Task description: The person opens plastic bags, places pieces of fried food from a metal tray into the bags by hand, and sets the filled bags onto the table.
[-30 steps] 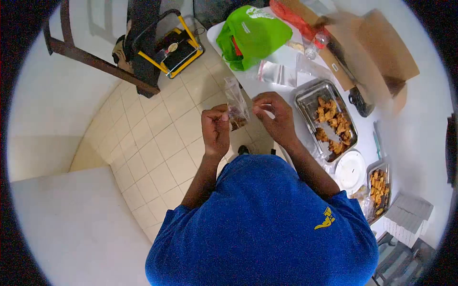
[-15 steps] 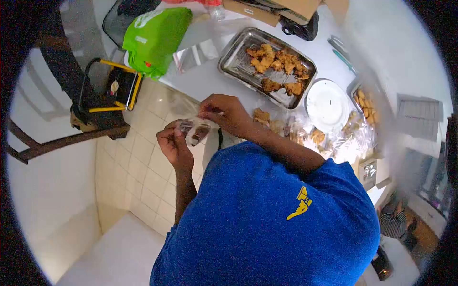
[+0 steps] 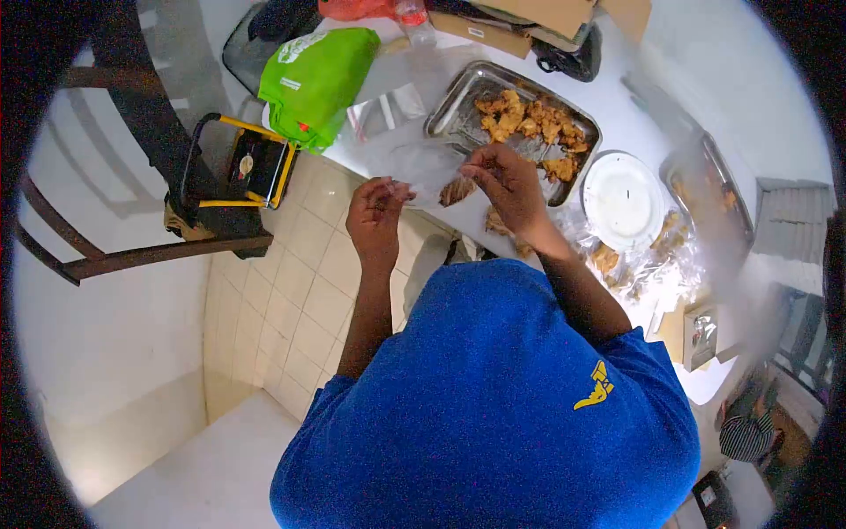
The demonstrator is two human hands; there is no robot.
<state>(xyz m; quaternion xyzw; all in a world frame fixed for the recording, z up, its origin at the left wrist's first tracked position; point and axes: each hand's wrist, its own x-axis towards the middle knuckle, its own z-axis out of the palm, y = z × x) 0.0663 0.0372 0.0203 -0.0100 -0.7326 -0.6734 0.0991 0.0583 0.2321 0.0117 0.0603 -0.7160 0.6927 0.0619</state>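
Observation:
Between my hands a clear plastic bag (image 3: 419,167) is stretched over the table's near edge, with a brown piece of fried food (image 3: 456,189) at its right end. My left hand (image 3: 376,220) is closed on the bag's left side. At the other side, my right hand (image 3: 513,192) pinches the plastic just above the brown piece. A metal tray (image 3: 451,110) of fried pieces (image 3: 533,123) lies beyond my right hand. More pieces in clear plastic (image 3: 608,260) lie to the right of that hand.
White plates (image 3: 624,201) are stacked right of the tray, near a second metal tray (image 3: 736,198). A green bag (image 3: 322,84) and a flat clear packet (image 3: 388,112) lie at the left. Cardboard boxes (image 3: 493,33) stand behind. A yellow-and-black frame (image 3: 242,167) and wooden chair (image 3: 167,256) are on the left.
Both hands have risen toward the table and spread apart, drawing the plastic bag out between them. The brown piece now sits close to my right hand. The whole view has shifted slightly.

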